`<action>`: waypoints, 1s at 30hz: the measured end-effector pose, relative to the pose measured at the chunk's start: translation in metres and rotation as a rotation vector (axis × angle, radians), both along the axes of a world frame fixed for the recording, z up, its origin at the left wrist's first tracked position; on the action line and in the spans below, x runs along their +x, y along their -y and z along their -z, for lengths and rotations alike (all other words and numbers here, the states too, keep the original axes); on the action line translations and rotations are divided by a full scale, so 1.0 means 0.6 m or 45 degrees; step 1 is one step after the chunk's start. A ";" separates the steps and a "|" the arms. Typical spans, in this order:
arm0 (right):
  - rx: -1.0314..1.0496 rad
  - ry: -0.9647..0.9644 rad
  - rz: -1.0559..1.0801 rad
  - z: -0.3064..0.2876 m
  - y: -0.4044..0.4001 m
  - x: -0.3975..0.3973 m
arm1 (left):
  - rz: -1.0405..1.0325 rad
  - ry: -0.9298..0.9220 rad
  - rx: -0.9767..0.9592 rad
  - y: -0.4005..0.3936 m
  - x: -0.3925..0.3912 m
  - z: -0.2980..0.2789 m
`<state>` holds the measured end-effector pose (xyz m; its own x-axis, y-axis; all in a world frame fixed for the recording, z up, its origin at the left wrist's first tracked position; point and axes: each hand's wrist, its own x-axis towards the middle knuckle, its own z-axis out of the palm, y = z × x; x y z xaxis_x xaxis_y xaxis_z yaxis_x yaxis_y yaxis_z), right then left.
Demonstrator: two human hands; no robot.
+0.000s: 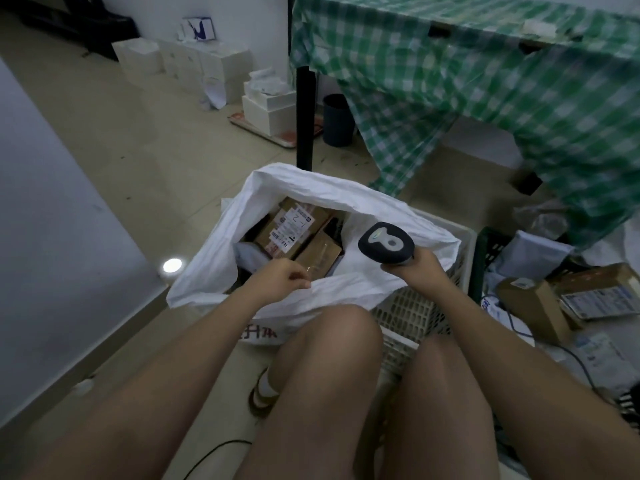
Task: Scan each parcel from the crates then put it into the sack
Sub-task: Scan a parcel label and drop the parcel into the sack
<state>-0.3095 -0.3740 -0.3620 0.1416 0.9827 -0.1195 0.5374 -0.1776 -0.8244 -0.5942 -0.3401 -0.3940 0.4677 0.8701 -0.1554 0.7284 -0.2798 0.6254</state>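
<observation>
Left hand [282,277] pinches the sack [346,199] rim — right hand [420,265] grips the scanner [386,242].

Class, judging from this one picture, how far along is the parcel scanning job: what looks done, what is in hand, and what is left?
Done: several cardboard parcels already lie inside the white sack. In hand: the right hand grips the scanner, while the left hand pinches the sack's near edge; neither holds a parcel. Left: at least two boxes and some mailers remain by the green crate on the right.

Dim, soft room light; wide-angle edges bend and blur.
</observation>
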 end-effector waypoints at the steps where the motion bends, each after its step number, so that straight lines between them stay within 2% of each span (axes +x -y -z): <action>1: 0.005 -0.013 -0.004 0.001 -0.001 -0.005 | -0.001 -0.044 -0.027 0.000 -0.001 0.009; 4: -0.002 -0.073 0.013 0.006 -0.002 -0.013 | -0.006 -0.237 -0.013 0.001 0.011 0.027; 8: 0.012 -0.119 0.036 0.017 -0.001 -0.012 | -0.117 -0.405 0.129 -0.004 0.025 0.040; 11: -0.012 -0.090 -0.016 0.023 -0.005 -0.011 | -0.198 -0.314 0.211 -0.013 0.036 0.022; 14: 0.016 -0.044 0.000 0.025 -0.024 -0.015 | -0.194 -0.236 0.459 -0.016 0.042 -0.015; 19: 0.062 -0.037 -0.109 -0.021 -0.091 -0.056 | -0.225 -0.058 0.694 -0.030 0.032 -0.080; 23: 0.047 0.156 -0.205 -0.052 -0.133 -0.074 | -0.327 -0.005 0.777 -0.057 0.027 -0.129; 26: 0.177 0.262 -0.047 -0.099 -0.171 -0.083 | -0.405 0.016 0.765 -0.086 0.030 -0.171; 30: 0.501 0.158 0.236 -0.229 -0.241 -0.096 | -0.509 0.098 0.877 -0.138 0.052 -0.269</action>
